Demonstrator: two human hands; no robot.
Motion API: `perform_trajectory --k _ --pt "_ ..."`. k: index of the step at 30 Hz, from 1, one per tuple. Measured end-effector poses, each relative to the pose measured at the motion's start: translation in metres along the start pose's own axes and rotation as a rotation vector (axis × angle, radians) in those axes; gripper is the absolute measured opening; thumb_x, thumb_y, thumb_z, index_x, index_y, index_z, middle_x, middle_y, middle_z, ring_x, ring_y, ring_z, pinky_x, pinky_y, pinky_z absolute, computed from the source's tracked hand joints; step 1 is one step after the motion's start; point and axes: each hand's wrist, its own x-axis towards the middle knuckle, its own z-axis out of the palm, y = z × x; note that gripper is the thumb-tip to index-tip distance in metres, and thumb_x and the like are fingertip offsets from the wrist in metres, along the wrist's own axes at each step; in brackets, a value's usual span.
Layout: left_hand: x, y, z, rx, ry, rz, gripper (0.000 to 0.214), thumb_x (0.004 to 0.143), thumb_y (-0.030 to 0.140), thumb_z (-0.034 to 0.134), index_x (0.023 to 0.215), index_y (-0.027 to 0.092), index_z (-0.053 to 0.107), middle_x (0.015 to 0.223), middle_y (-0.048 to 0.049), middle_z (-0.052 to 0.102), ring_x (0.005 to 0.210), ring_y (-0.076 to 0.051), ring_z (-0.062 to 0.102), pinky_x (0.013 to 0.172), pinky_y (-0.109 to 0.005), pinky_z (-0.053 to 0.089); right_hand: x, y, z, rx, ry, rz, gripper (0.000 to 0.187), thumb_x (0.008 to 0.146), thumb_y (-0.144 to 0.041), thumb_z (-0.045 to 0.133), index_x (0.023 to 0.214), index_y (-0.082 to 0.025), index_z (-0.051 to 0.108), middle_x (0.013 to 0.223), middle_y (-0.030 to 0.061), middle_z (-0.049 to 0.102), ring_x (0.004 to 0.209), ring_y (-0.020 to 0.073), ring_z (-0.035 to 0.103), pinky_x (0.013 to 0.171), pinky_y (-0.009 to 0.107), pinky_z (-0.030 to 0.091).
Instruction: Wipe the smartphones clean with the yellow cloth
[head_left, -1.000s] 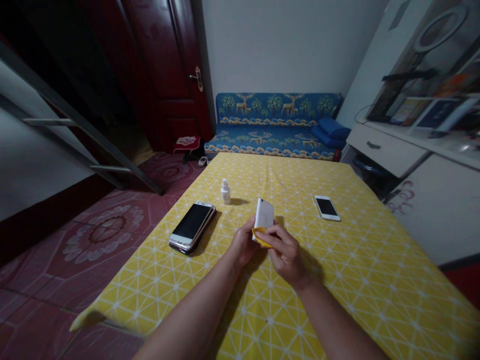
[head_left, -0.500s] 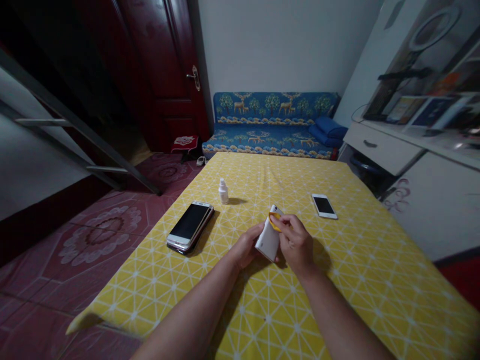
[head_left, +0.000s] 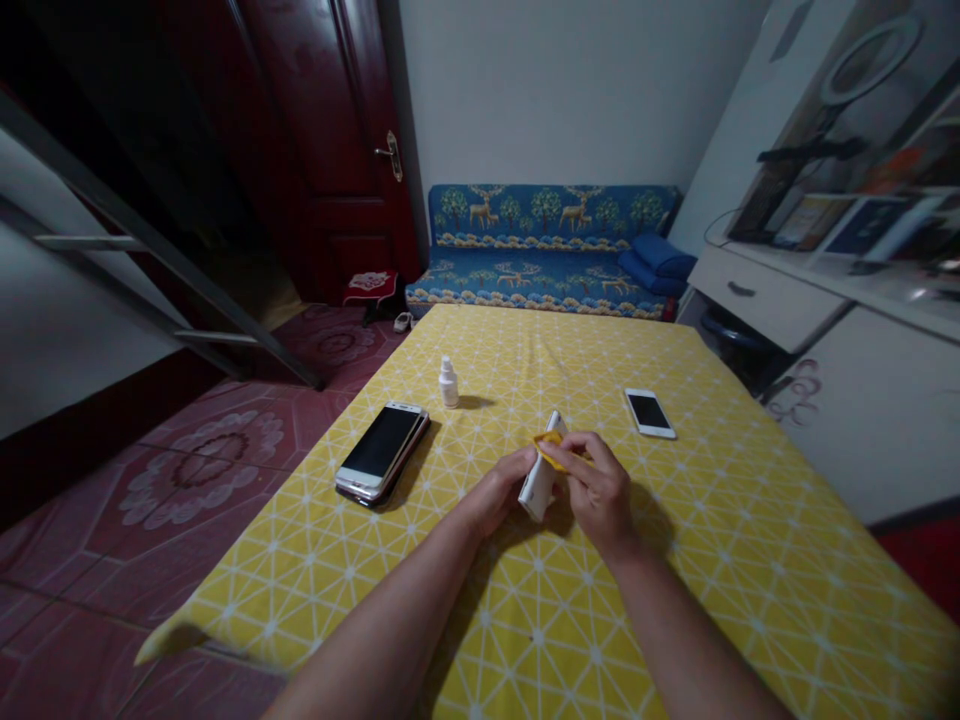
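A white smartphone [head_left: 537, 489] is tilted up on its edge above the table, with my left hand [head_left: 501, 488] closed round its left side. Pinched in my right hand [head_left: 602, 490] is a small yellow cloth [head_left: 551, 450], pressed against the phone near its upper end. Part of the phone is hidden behind the cloth and fingers. A white spray bottle [head_left: 448, 384] stands upright beyond my left hand. To the left lies a stack of smartphones [head_left: 384, 452], a white-framed one on top. Another white smartphone [head_left: 649, 413] rests face up at the right.
The table wears a yellow patterned cloth [head_left: 540, 640]. Behind it is a blue sofa [head_left: 517, 265] with folded blue cushions [head_left: 660, 262]. A white cabinet [head_left: 870, 400] stands along the right, a metal ladder [head_left: 165, 260] and a dark red door [head_left: 330, 130] at the left.
My left hand has turned the phone so it shows more of its edge, and its thumb now lies nearer the cloth. The cloth has shifted slightly down along the phone.
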Motion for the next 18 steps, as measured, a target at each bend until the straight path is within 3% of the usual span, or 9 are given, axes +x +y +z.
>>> perform_trajectory --k 4,7,14,18 --pt "-0.0003 -0.0013 0.0001 -0.013 0.013 0.018 0.031 0.083 0.043 0.065 0.099 0.016 0.067 0.082 -0.0069 0.062 0.068 -0.015 0.059 0.059 -0.025 0.049 -0.0035 -0.0036 0.0026 0.101 -0.048 -0.054 0.052 0.089 -0.004 0.042 0.123 -0.036 0.065 0.097 0.0045 0.057 0.091 0.0167 0.059 0.076 0.032 0.051" --pt "-0.0008 0.0002 0.0017 -0.032 -0.007 -0.022 0.035 0.083 0.047 0.064 0.102 0.017 0.067 0.085 -0.0075 0.064 0.070 -0.017 0.061 0.060 -0.028 0.051 -0.0036 -0.0027 0.0048 0.049 -0.023 -0.044 0.052 0.089 -0.004 0.041 0.124 -0.035 0.065 0.098 0.0050 0.057 0.093 0.0173 0.058 0.078 0.033 0.051" --pt "-0.0011 0.0039 0.0026 0.064 -0.120 -0.034 0.059 0.080 0.046 0.067 0.131 0.019 0.057 0.101 -0.0136 0.067 0.081 -0.022 0.065 0.061 -0.028 0.051 0.0014 -0.0001 0.0042 -0.105 0.104 0.088 0.049 0.091 -0.006 0.039 0.127 -0.030 0.063 0.101 0.0069 0.057 0.095 0.0175 0.058 0.081 0.034 0.051" --pt "-0.0036 0.0048 0.0027 0.118 -0.113 -0.063 0.060 0.077 0.037 0.069 0.133 0.018 0.057 0.101 -0.0140 0.068 0.081 -0.023 0.066 0.063 -0.030 0.052 0.0023 -0.0007 0.0011 -0.088 0.162 0.179 0.046 0.092 -0.009 0.039 0.125 -0.028 0.065 0.098 0.0061 0.057 0.091 0.0164 0.059 0.076 0.031 0.050"
